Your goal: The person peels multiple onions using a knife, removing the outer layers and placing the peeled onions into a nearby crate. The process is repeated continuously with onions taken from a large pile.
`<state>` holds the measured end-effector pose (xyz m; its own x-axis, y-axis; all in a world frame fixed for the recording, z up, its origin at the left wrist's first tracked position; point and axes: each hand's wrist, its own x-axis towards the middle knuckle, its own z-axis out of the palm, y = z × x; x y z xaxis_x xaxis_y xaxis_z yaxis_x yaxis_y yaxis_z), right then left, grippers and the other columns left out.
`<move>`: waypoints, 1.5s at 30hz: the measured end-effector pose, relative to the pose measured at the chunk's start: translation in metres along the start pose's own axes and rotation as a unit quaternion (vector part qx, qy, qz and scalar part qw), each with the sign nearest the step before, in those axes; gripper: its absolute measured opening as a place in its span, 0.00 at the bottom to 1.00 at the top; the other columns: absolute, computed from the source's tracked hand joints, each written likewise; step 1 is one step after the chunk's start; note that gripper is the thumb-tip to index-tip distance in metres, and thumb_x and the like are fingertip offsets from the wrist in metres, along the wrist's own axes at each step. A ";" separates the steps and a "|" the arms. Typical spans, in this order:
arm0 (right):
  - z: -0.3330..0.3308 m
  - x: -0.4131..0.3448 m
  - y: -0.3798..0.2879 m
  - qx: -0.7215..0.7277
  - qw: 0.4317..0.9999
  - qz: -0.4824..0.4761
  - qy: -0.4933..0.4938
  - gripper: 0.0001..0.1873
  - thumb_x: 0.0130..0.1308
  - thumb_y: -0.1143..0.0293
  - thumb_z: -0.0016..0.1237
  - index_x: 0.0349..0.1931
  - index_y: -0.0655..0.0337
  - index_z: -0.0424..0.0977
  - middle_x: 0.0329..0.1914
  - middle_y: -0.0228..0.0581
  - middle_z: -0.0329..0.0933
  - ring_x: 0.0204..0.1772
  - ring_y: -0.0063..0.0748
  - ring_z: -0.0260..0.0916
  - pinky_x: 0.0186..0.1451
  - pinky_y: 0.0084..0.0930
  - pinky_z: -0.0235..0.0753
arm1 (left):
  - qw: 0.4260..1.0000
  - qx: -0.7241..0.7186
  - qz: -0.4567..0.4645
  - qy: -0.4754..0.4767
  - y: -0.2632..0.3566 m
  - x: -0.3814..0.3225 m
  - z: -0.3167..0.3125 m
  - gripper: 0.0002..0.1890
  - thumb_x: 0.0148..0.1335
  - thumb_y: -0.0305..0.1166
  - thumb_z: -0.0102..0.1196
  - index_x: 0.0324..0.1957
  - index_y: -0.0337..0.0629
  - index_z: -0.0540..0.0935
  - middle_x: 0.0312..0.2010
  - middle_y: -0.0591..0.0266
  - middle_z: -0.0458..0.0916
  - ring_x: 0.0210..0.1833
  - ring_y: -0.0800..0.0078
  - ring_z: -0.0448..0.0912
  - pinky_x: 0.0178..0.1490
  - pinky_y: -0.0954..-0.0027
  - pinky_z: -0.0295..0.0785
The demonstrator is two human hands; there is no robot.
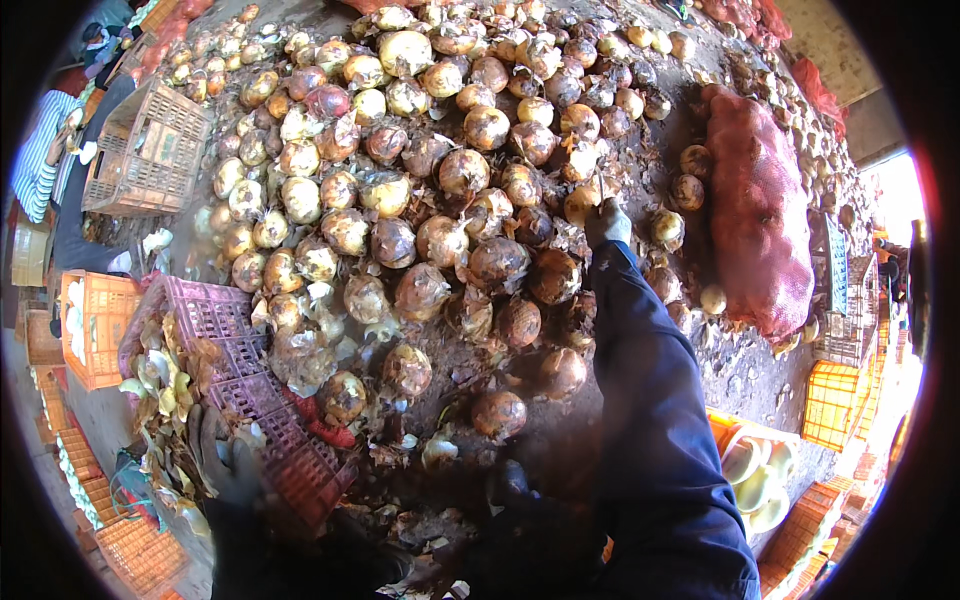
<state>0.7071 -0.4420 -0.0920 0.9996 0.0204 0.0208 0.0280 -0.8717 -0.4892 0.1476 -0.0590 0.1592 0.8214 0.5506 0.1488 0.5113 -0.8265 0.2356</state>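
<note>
Many unpeeled onions (461,172) lie spread over the dirty floor before me, amid loose dry skins. My right hand (609,223), in a pale glove at the end of a dark blue sleeve, reaches far forward and touches an onion (581,204) at the right of the pile. A thin tool, perhaps a knife, sticks up from this hand; its grip is hard to see. Low at the left, my left hand (229,457), in a dark grey glove, rests over a purple plastic crate (225,315) containing onion skins (161,382). Whether that hand holds anything is unclear.
A full red mesh sack (757,210) lies right of the pile. An orange crate with peeled onions (757,472) stands nearer at right. An upturned brown crate (154,150) and another orange crate (105,326) stand at left. A person in a striped sleeve (41,154) works at the far left.
</note>
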 end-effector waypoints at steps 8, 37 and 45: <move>-0.004 -0.035 0.020 0.350 0.922 0.166 0.004 0.05 0.62 0.77 0.50 0.36 0.56 0.72 0.20 0.28 0.69 0.19 0.21 0.65 0.20 0.22 0.63 | 1.000 -0.004 0.011 0.023 -0.003 -0.003 0.002 0.29 0.57 0.29 0.52 0.64 0.33 0.70 0.67 0.38 0.64 0.70 0.43 0.63 0.72 0.51 0.58; -0.266 -0.355 -0.316 0.659 0.512 0.077 -0.545 0.08 0.70 0.70 0.50 0.39 0.67 0.76 0.22 0.36 0.77 0.14 0.24 0.69 0.15 0.18 0.67 | 0.128 -0.959 -0.117 -0.225 0.151 -0.024 -0.011 0.34 0.66 0.51 0.48 0.66 0.38 0.66 0.61 0.46 0.73 0.62 0.48 0.73 0.66 0.45 0.70; -0.288 -0.414 -0.343 0.402 0.731 -0.317 -0.452 0.23 0.66 0.56 0.59 0.55 0.61 0.74 0.30 0.34 0.79 0.29 0.22 0.77 0.30 0.24 0.77 | 0.333 -0.919 -0.212 0.007 0.110 -0.066 -0.081 0.30 0.67 0.39 0.54 0.65 0.34 0.65 0.57 0.45 0.75 0.53 0.53 0.81 0.54 0.53 0.81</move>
<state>0.2816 -0.2925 0.3182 0.3717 0.9265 0.0582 0.1208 0.0138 -0.9926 0.1292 -0.1768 0.2528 0.7658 0.5836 -0.2700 -0.4481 0.7855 0.4268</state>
